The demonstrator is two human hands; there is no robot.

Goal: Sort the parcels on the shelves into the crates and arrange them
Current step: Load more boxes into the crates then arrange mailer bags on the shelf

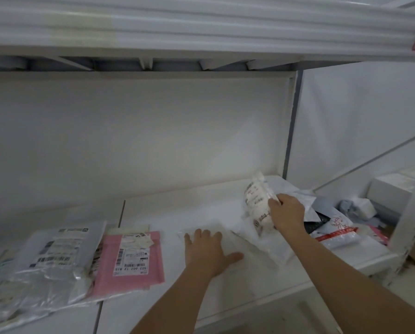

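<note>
On the shelf (168, 210): both hands reach in under an upper white shelf board (177, 27).
Left hand (207, 251): lies palm down, its fingers (198, 233) straight and slightly spread, thumb out to the right, pressing on a flat white parcel (228, 237) that lies on the shelf.
Right hand (287, 210): its fingers (275, 200) are curled round a soft white pouch (258, 203) with printed text, gripping it at its right edge.
Pouch: tilted up on end, just left of the right fingers, its lower end blurred; whether it touches the shelf cannot be told.
Beneath the right fingers: a larger white bag (266, 244) lies flat, reaching toward the left thumb.
Left of the left fingers: a pink mailer (134, 261) with a white barcode label lies flat, near the hand but apart from it.
Further left: grey and clear plastic parcels (50, 261) overlap in a heap, their edge touching the pink mailer.
Right of the right fingers: a pile of grey and white bags (334, 227), one with red print, sits at the shelf's end.
Beyond that pile: a white box (389, 191), well apart from both hands.
</note>
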